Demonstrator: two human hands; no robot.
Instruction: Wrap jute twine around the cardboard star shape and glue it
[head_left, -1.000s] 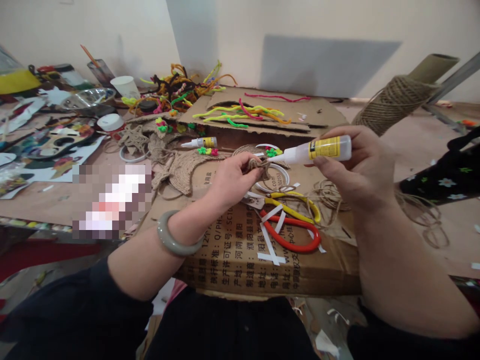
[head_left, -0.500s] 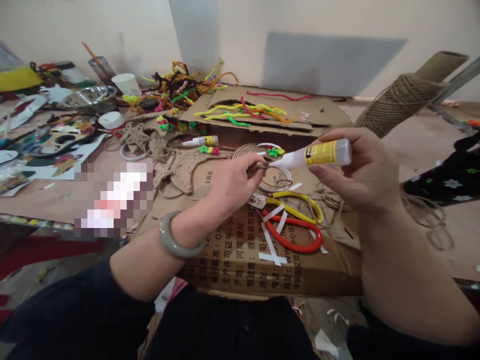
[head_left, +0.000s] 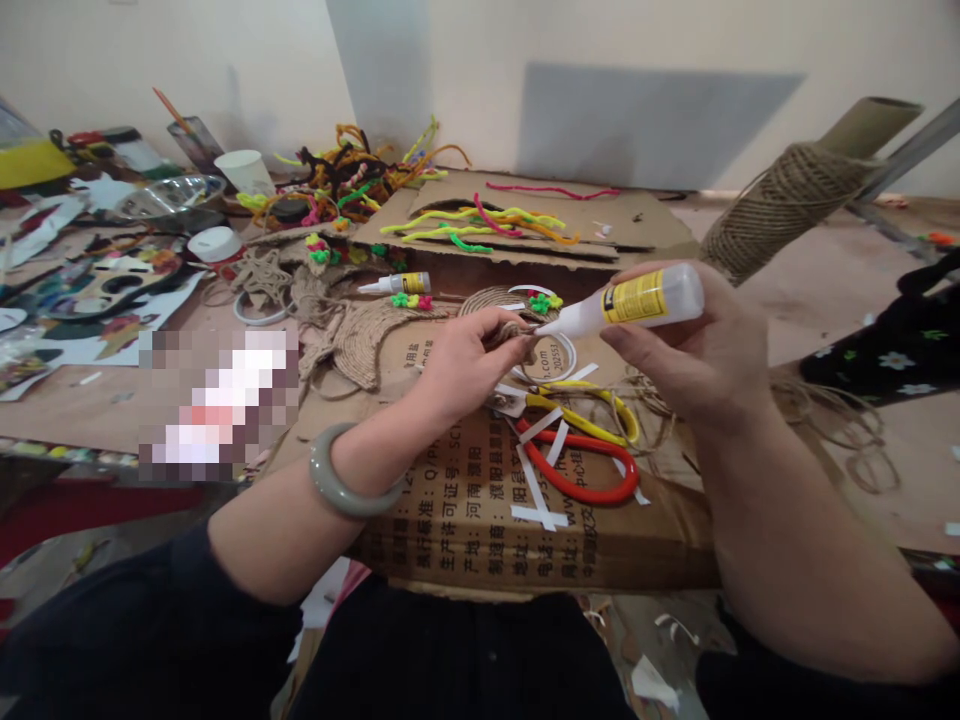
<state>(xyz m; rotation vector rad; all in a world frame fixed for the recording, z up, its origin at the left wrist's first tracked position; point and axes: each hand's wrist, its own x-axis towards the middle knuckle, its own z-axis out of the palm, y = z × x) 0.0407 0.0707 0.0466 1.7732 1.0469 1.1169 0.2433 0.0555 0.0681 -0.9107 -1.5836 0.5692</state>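
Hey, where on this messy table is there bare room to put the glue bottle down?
Bare tabletop lies right of the cardboard box, between the twine spool and the loose twine. The printed box front below the scissors is also free. Crowded: the box middle under both hands, and the far left around the pipe cleaners and metal bowl.

Flattened cardboard box [head_left: 465,500] under red-and-yellow scissors [head_left: 581,455], paper strips [head_left: 536,485], loose twine [head_left: 840,425].

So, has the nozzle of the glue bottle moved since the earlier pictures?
Yes. The glue bottle tipped nozzle-down toward the twine piece, closer to the scissors.
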